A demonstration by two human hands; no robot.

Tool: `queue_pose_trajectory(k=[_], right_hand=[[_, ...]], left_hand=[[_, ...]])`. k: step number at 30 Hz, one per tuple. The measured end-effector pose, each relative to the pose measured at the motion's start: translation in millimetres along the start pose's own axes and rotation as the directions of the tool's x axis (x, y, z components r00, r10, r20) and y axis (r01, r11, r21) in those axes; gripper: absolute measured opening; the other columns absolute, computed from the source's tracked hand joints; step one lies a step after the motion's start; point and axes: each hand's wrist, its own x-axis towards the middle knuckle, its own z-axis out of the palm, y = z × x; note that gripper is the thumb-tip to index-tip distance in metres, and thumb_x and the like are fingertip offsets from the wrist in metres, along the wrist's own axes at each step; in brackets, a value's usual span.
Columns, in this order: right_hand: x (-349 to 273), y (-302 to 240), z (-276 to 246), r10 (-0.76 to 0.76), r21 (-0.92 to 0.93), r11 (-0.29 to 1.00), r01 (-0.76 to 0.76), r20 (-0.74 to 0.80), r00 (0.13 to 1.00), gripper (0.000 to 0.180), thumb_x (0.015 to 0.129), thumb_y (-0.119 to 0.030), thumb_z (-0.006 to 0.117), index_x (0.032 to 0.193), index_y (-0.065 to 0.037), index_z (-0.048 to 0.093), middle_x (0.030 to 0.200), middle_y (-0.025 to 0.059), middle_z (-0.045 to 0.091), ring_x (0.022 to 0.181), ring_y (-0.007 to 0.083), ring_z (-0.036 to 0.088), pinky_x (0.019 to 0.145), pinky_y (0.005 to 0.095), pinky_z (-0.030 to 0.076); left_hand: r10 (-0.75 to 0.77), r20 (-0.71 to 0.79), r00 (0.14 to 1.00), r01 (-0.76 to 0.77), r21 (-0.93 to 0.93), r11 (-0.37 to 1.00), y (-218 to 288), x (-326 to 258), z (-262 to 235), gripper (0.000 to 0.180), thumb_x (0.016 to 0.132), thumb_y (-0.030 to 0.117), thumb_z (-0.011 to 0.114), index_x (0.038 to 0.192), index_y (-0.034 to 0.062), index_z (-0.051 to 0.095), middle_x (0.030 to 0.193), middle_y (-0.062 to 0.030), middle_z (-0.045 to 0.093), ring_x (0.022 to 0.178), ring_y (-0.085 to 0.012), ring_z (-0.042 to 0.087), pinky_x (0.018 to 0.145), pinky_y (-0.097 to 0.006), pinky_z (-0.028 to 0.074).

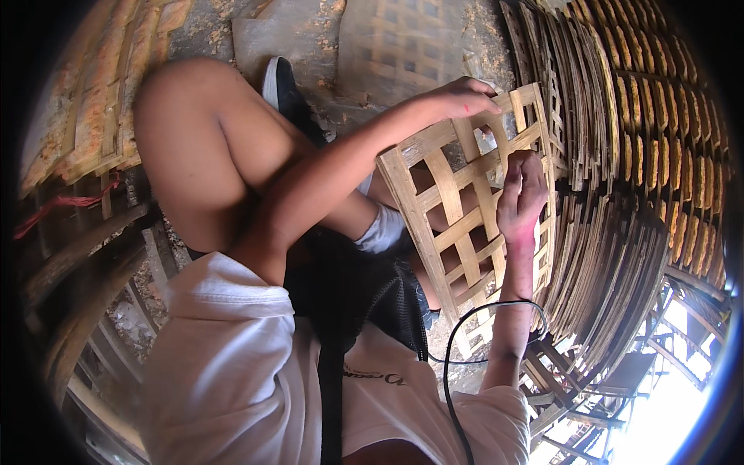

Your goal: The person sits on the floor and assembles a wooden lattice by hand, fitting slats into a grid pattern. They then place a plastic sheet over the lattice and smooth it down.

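A woven bamboo lattice panel (463,246) stands tilted in front of me, leaning over my legs, with open square gaps between its pale strips. My left hand (465,97) reaches across to its far top edge, and the fingers are curled over the rim there. Closer to the panel's right side, my right hand (521,198) is closed, its fingers bent and pressed against the lattice. What lies right under those fingertips is partly hidden. Between the two hands, one strip bows out in a curve.
Tall stacks of thin lattice panels (593,263) rise close on my right. Beyond them are racks of orange-brown slabs (682,170). More panels with orange pieces (105,81) lie at the far left. A black cable (448,380) loops by my right forearm.
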Motion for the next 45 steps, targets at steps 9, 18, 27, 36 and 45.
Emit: queue_pose_trajectory(k=[9, 18, 27, 36, 45], right_hand=[[16, 3, 13, 0.118, -0.123, 0.986, -0.117, 0.004, 0.993, 0.024, 0.090, 0.001, 0.066, 0.113, -0.003, 0.069, 0.104, 0.0132, 0.070, 0.101, 0.0333, 0.066, 0.090, 0.0435, 0.052], [3, -55, 35, -0.126, -0.010, 0.992, 0.130, 0.168, 0.978, 0.026, 0.084, -0.003, 0.076, 0.110, -0.006, 0.075, 0.107, 0.0105, 0.069, 0.101, 0.0310, 0.065, 0.092, 0.0438, 0.050], [19, -61, 56, -0.030, 0.091, 0.996, 0.016, 0.156, 0.987, 0.027, 0.083, -0.003, 0.077, 0.110, -0.004, 0.075, 0.105, 0.0135, 0.070, 0.099, 0.0330, 0.066, 0.089, 0.0429, 0.051], [14, -57, 66, -0.089, 0.083, 0.994, 0.077, 0.149, 0.985, 0.014, 0.087, -0.002, 0.071, 0.101, -0.001, 0.069, 0.097, 0.0154, 0.065, 0.090, 0.0361, 0.063, 0.082, 0.0465, 0.051], [12, -58, 65, -0.128, -0.016, 0.991, 0.131, 0.104, 0.986, 0.008, 0.090, -0.004, 0.067, 0.094, -0.001, 0.061, 0.091, 0.0157, 0.059, 0.085, 0.0363, 0.058, 0.076, 0.0473, 0.046]], left_hand=[[-0.079, 0.052, 0.996, 0.085, -0.117, 0.989, 12, -12, -4, 0.054, 0.090, 0.034, 0.073, 0.130, -0.0014, 0.066, 0.117, -0.0160, 0.073, 0.114, -0.0228, 0.068, 0.102, -0.034, 0.047], [-0.023, 0.025, 0.999, 0.025, -0.088, 0.996, 4, -5, -1, 0.049, 0.091, 0.027, 0.072, 0.131, -0.0011, 0.067, 0.114, -0.0153, 0.073, 0.106, -0.0212, 0.070, 0.093, -0.032, 0.053], [0.010, -0.024, 1.000, -0.009, 0.038, 0.999, 8, -4, -3, 0.048, 0.093, 0.026, 0.072, 0.131, -0.0025, 0.066, 0.121, -0.0155, 0.071, 0.099, -0.0185, 0.072, 0.096, -0.032, 0.051], [-0.023, 0.027, 0.999, 0.024, -0.026, 0.999, 5, -5, -2, 0.050, 0.092, 0.025, 0.073, 0.133, -0.0023, 0.065, 0.125, -0.0160, 0.070, 0.104, -0.0204, 0.070, 0.100, -0.032, 0.050], [0.017, -0.010, 1.000, -0.016, 0.049, 0.999, 5, -7, -4, 0.047, 0.092, 0.028, 0.072, 0.129, 0.0005, 0.068, 0.120, -0.0132, 0.073, 0.110, -0.0210, 0.066, 0.100, -0.034, 0.047]])
